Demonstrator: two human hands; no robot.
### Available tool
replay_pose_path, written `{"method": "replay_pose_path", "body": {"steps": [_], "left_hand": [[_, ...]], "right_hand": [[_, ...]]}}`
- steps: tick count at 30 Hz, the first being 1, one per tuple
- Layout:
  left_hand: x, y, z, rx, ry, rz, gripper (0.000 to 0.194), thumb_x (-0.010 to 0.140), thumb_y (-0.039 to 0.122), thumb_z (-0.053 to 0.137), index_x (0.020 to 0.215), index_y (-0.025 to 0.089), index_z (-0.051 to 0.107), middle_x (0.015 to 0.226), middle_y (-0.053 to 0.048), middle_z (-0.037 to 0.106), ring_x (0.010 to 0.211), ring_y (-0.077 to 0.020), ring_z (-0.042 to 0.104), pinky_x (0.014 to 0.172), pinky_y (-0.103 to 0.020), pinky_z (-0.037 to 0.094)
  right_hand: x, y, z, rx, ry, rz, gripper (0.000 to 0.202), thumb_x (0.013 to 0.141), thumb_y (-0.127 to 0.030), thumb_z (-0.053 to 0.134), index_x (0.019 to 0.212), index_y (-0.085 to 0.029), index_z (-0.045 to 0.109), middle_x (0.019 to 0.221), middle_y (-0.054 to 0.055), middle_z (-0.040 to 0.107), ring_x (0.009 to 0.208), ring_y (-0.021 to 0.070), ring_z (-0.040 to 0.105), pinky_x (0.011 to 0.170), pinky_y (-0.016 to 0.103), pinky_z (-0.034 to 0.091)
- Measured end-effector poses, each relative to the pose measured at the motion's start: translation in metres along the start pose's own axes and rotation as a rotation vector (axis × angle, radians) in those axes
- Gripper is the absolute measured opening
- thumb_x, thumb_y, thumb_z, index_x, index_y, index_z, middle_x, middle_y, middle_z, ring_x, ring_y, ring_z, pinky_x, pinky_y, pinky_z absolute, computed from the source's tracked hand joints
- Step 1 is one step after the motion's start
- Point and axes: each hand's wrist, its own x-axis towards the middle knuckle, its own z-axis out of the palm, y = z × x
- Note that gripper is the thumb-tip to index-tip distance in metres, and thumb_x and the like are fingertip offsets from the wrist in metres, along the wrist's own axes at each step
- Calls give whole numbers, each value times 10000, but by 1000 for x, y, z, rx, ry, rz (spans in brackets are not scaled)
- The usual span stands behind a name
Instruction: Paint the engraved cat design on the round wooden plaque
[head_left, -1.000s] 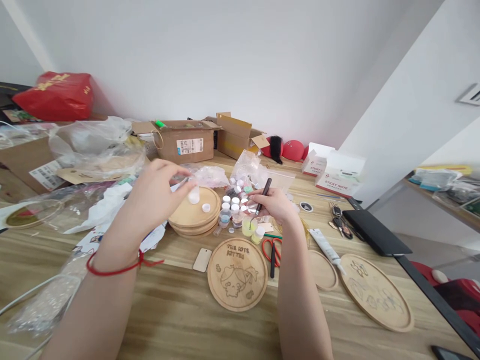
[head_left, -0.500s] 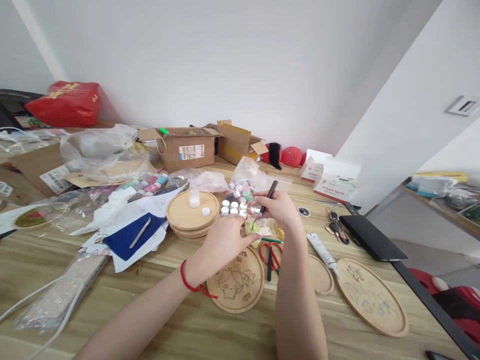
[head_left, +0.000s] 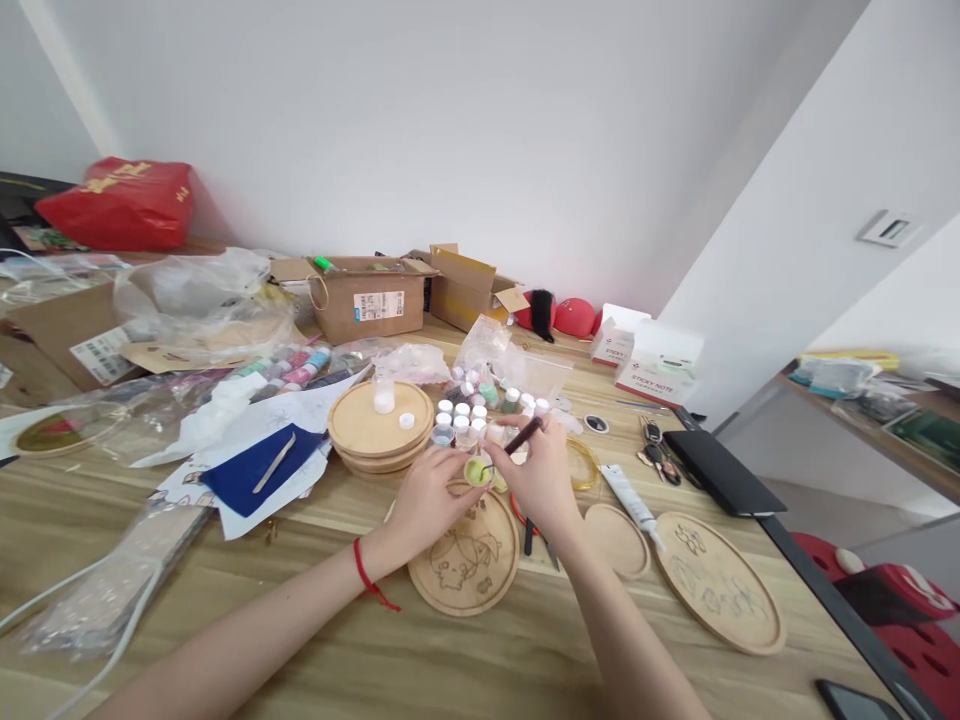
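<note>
My left hand (head_left: 431, 497) is closed round a small clear cup (head_left: 478, 471) of yellow-green stuff, tilted above a round wooden plate (head_left: 463, 565) with a line drawing. Between the fingers of my right hand (head_left: 541, 470) is a black-handled tool (head_left: 523, 436); its thin metal tip reaches into the cup. Several white-capped jars (head_left: 462, 410) stand just behind the hands. Beside them, a stack of round wooden plates (head_left: 349, 425) bears an open jar (head_left: 384, 396) and a white cap (head_left: 406, 421). Scissors with red handles (head_left: 517, 508) lie partly hidden under my right hand.
Tweezers (head_left: 274, 463) rest on blue cloth (head_left: 244, 478) at left. Cardboard boxes (head_left: 375, 305) and plastic bags line the back. To the right are a white tube (head_left: 628, 500), another drawn plate (head_left: 720, 585), keys (head_left: 655, 445) and a black notebook (head_left: 724, 475).
The cup has moved left and tipped, showing its inside more. My right hand has come lower and the tool slants more. The view has shifted slightly.
</note>
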Motion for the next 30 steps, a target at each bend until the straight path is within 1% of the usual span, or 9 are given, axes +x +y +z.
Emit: {"method": "replay_pose_path", "body": {"steps": [2,4,8,11,15,18,23,27,30], "left_hand": [[-1,-2,1,-12,-4,6,284,811,397,720,1007,194,690,1005,-70,710,965,-236,628,863,-398,513],[-2,-1,-1,-34,-24,9,260,815,367,718,1014,201,699,1013,-66,713,977,-233,625,870,-399,512],[-8,0,-5,-65,-40,40,216,824,293,698,1025,214,701,1045,-61,716,1019,-232,616,914,-416,501],[-11,0,-9,-56,-25,53,249,810,265,692,1053,215,692,1035,-61,717,1009,-234,619,905,-420,507],[-11,1,-13,-66,-32,25,249,808,266,679,1048,202,693,1007,-57,722,993,-234,625,904,-418,508],[-11,3,-14,-103,-35,11,273,794,244,681,1065,212,693,996,-45,724,976,-224,626,893,-400,512],[-12,5,-14,-141,-38,9,254,772,211,676,1024,217,707,958,-42,720,938,-214,627,863,-379,519],[-12,6,-16,-95,-33,10,188,782,251,684,964,215,715,934,-48,713,922,-218,630,863,-384,510],[-11,4,-17,-65,-39,21,172,791,285,692,946,215,716,938,-50,714,926,-222,634,874,-392,496]], "right_hand": [[-10,2,1,80,-58,52,160,734,-329,721,814,-193,695,775,39,629,687,191,559,679,333,484],[-15,4,2,168,-138,116,156,730,-331,727,741,-193,654,677,3,606,576,150,503,586,286,447],[-17,0,-2,324,-338,204,226,743,-402,731,746,-189,654,699,23,657,615,160,570,573,272,460],[-18,-5,-9,318,-427,200,237,740,-418,743,789,-192,690,709,30,683,646,175,609,585,275,478],[-21,-13,-19,281,-431,160,135,788,-326,703,744,-199,686,653,12,673,601,156,616,571,256,486],[-23,-15,-23,248,-439,71,102,815,-275,674,745,-207,702,738,24,699,660,156,633,610,255,506],[-21,-16,-26,237,-477,-80,111,857,-272,642,857,-216,738,840,43,707,757,175,651,666,276,524],[-16,-12,-26,301,-449,-70,111,861,-282,638,864,-218,728,890,50,726,839,194,679,706,281,547],[-14,-7,-23,293,-395,-32,117,849,-308,655,857,-217,727,882,50,741,801,196,690,701,290,552]]}}
